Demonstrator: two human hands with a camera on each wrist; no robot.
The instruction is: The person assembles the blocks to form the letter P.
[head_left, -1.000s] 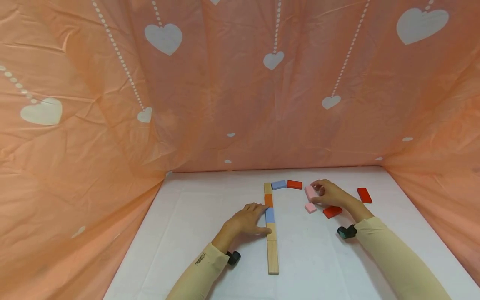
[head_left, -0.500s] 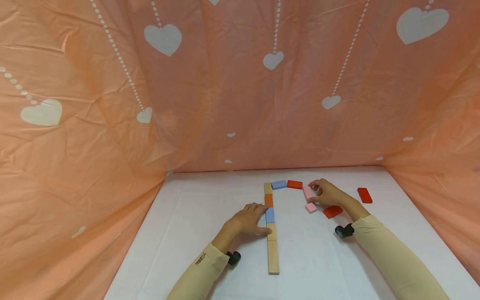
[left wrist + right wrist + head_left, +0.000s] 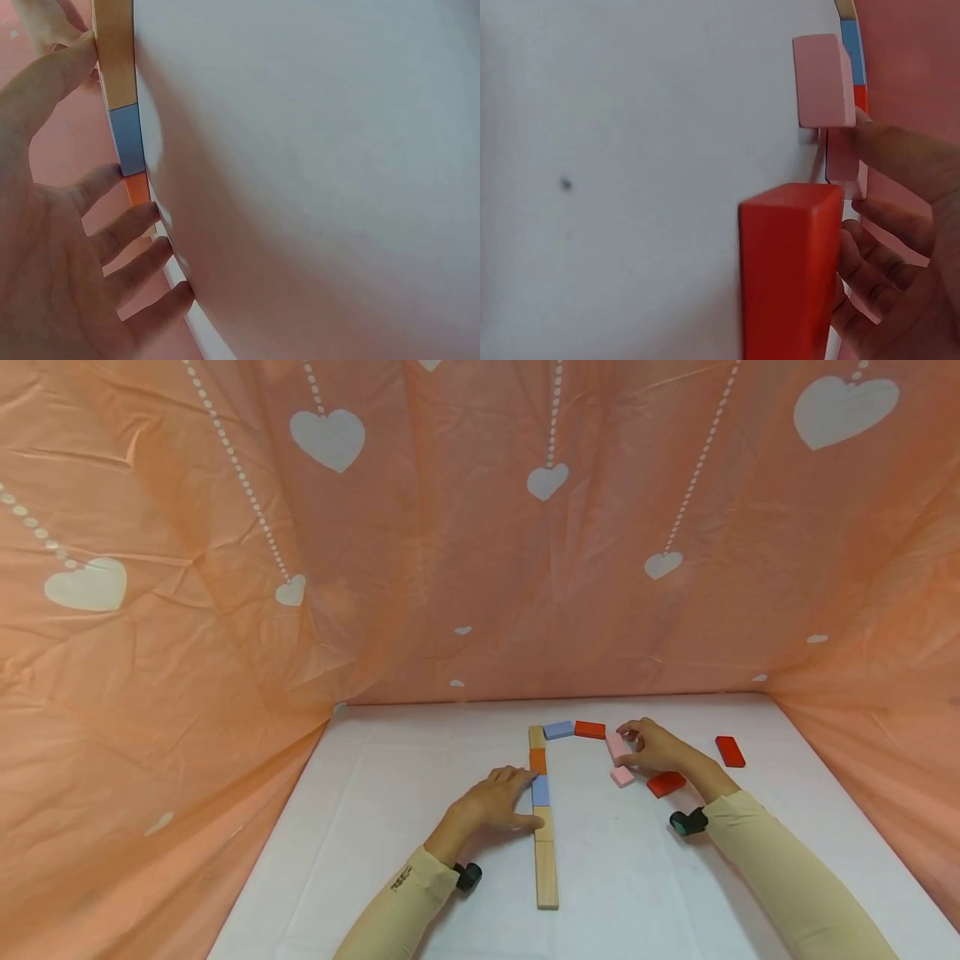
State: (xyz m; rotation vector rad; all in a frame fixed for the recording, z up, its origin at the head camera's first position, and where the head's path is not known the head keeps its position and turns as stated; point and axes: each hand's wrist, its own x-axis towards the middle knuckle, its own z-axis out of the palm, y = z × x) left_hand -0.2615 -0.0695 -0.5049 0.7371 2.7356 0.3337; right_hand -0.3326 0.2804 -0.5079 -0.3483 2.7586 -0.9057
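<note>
Right hand (image 3: 660, 748) pinches pink bar (image 3: 617, 748) | bar's nearside: small pink block (image 3: 622, 777), red block (image 3: 666, 784) | left hand (image 3: 491, 802), fingers spread, touches block row (image 3: 541, 791) left of bar

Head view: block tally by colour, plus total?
Pale-brown wooden rectangular blocks: 3
Red rectangular blocks: 3
Light-blue rectangular blocks: 2
Pink rectangular blocks: 2
Orange rectangular block: 1
Total: 11

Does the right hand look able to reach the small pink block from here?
Probably yes: nothing covers the small pink block near the right hand, though that hand holds the longer pink block and might need to let go first.
</note>
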